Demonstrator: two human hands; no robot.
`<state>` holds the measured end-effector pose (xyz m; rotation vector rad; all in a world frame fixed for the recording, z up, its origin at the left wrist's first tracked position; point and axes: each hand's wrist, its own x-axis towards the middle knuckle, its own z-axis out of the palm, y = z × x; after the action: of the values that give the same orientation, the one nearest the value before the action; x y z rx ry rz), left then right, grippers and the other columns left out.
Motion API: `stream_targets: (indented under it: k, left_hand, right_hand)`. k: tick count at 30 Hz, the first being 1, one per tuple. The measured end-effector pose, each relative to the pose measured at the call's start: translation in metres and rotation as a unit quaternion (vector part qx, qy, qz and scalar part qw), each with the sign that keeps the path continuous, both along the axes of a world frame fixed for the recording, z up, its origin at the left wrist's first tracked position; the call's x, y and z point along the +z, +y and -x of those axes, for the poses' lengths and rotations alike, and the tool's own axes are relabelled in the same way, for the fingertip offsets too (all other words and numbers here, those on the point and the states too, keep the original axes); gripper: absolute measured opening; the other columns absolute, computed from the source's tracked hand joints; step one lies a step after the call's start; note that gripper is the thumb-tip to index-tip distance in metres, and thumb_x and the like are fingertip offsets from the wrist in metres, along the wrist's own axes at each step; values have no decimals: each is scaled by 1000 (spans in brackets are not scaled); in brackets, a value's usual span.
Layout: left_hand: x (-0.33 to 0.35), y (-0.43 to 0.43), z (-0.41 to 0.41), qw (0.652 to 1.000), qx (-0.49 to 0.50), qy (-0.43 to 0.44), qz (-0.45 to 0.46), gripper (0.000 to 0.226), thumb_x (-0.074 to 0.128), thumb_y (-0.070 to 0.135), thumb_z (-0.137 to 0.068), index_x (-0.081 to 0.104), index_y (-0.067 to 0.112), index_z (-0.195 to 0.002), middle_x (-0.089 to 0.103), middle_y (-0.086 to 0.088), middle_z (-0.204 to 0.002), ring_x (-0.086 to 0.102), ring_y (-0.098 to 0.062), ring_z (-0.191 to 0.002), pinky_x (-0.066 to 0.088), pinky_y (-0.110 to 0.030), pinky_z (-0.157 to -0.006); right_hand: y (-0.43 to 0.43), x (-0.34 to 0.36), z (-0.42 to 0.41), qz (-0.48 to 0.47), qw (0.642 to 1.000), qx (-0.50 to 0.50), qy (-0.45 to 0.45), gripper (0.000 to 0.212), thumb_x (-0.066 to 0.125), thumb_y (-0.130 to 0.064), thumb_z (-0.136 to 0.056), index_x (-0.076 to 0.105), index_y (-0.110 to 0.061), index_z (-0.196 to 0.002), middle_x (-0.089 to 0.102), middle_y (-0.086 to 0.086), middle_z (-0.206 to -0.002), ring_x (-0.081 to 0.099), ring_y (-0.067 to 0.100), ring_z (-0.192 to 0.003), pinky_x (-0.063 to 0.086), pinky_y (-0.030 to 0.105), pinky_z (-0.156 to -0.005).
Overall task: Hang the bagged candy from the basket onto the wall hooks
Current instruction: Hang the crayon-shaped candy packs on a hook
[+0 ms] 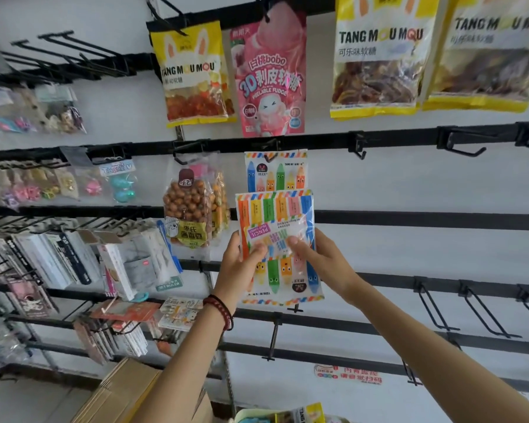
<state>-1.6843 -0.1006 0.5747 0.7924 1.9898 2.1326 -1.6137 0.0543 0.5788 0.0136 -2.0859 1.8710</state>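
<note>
I hold a bag of pencil-shaped candy [277, 215] upside down in front of the wall, its print inverted. My left hand [242, 264] grips its left side and my right hand [318, 261] pinches its right side, thumbs on the front. Just behind and above it, an identical pencil candy bag [275, 170] hangs on a wall hook [269, 146]. The basket [257, 416] shows only as a pale rim at the bottom edge, with a yellow candy bag [309, 413] in it.
Yellow Tang Mou Mou bags [379, 56], a pink peelable-fudge bag [269, 74] and a bean snack bag [190, 209] hang on black rails. Bare hooks [464, 151] stick out at the right. Stationery racks fill the left; a cardboard box [119, 395] sits below.
</note>
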Motion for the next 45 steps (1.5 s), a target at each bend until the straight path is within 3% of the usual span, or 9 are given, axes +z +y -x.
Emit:
stream_targets:
  k: [3, 17, 22, 25, 29, 36, 39, 42, 45]
  left_hand:
    - [7, 5, 0, 999, 31, 40, -5, 23, 52, 25, -94, 53, 24, -117, 64, 14, -108, 61, 11, -89, 49, -9, -69]
    - [23, 2, 27, 994, 51, 41, -83, 27, 62, 16, -87, 57, 19, -114, 67, 5, -109, 65, -6, -97, 55, -20, -75]
    - [19, 1, 33, 976, 180, 109, -59, 84, 81, 20, -68, 31, 19, -137, 43, 1, -136, 50, 1, -116, 43, -4, -85]
    - [22, -8, 40, 893, 293, 327, 99, 102, 85, 42, -59, 27, 26, -141, 27, -1, -147, 27, -11, -135, 24, -23, -107]
    - [30, -13, 42, 746, 271, 498, 350, 91, 62, 76, -56, 38, 34, -133, 44, 1, -142, 39, -21, -133, 7, -62, -111]
    - [23, -3, 29, 645, 196, 573, 466, 79, 65, 74, -60, 48, 36, -128, 53, 5, -135, 48, -17, -126, 4, -55, -114]
    - [21, 5, 21, 695, 151, 479, 514, 54, 55, 63, -81, 47, 35, -126, 66, 11, -113, 63, -11, -96, 42, -31, -90]
    - [13, 1, 25, 820, 155, 369, 409, 40, 61, 57, -81, 50, 35, -112, 67, 12, -93, 59, -2, -67, 42, -17, -51]
    - [7, 0, 30, 947, 110, 197, 228, 28, 73, 41, -77, 56, 28, -96, 68, 13, -86, 63, 4, -68, 46, -10, -51]
  right_hand:
    - [-4, 4, 6, 14, 999, -15, 30, 29, 54, -29, -92, 51, -18, -119, 70, 1, -108, 71, 18, -90, 59, 31, -69]
    - [5, 22, 17, 60, 998, 4, 32, 28, 65, -24, -83, 53, -18, -108, 72, 1, -101, 72, 19, -85, 57, 27, -61]
    - [14, 10, 20, -5, 999, -37, 11, 24, 72, -17, -80, 58, -12, -98, 72, -2, -99, 72, 17, -83, 58, 29, -61]
    - [19, 6, 20, -63, 996, -60, -4, 21, 73, -22, -80, 63, -16, -97, 71, -7, -97, 72, 11, -80, 59, 27, -61]
    - [22, 6, 20, -118, 992, -52, -18, 23, 74, -23, -78, 62, -24, -97, 70, -9, -99, 71, 8, -79, 59, 26, -62]
    - [24, 14, 25, -300, 951, -69, -25, 61, 80, -30, -71, 34, -39, -110, 65, -9, -113, 67, 15, -95, 60, 35, -69]
    - [21, 17, 26, -340, 933, -112, 34, 62, 79, -31, -72, 34, -38, -114, 66, -11, -112, 67, 11, -94, 59, 30, -67]
    - [21, 16, 24, -233, 954, -145, 117, 64, 80, -29, -71, 37, -32, -119, 59, -19, -116, 58, 0, -106, 52, 12, -77]
    - [21, 13, 21, -154, 967, -157, 125, 71, 79, -31, -71, 33, -32, -125, 44, -32, -117, 46, -18, -107, 40, -2, -77]
